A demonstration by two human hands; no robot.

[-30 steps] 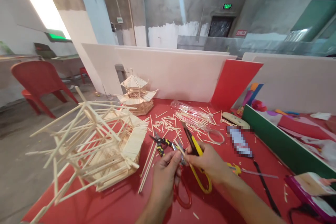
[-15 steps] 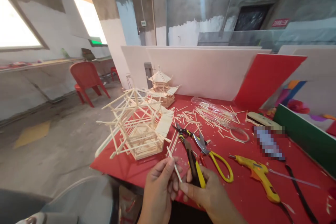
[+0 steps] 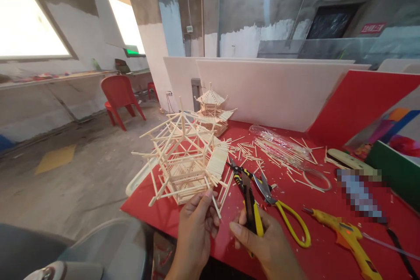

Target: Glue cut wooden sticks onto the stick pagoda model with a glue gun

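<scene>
A thin wooden stick (image 3: pixel 215 204) is pinched between the thumb and fingers of my left hand (image 3: pixel 198 223). Its upper part lies against the near right side of a pagoda-like frame of sticks (image 3: pixel 183 179); whether it touches is unclear. My right hand (image 3: pixel 259 240) is wrapped round a black-and-yellow utility knife (image 3: pixel 251 210), dark end pointing up and away. The thumb lies along the knife's near side, and this hand is apart from the stick. Just beyond the knife lie yellow-handled shears (image 3: pixel 288 216) and black-and-yellow pliers (image 3: pixel 238 177), partly covered.
Behind the frame stands a roofed stick pagoda (image 3: pixel 210 107). Loose sticks (image 3: pixel 247 151) and a plastic sleeve of sticks (image 3: pixel 278 142) lie on the red tabletop (image 3: pixel 226 245). A yellow glue gun (image 3: pixel 348 234) is at right. White boards (image 3: pixel 262 96) edge the back; a grey stool (image 3: pixel 108 245) stands front left.
My left hand has carried the stick away from my right hand, up to the frame. The knife stays in my right hand. The whole view has shifted, with things appearing farther right.
</scene>
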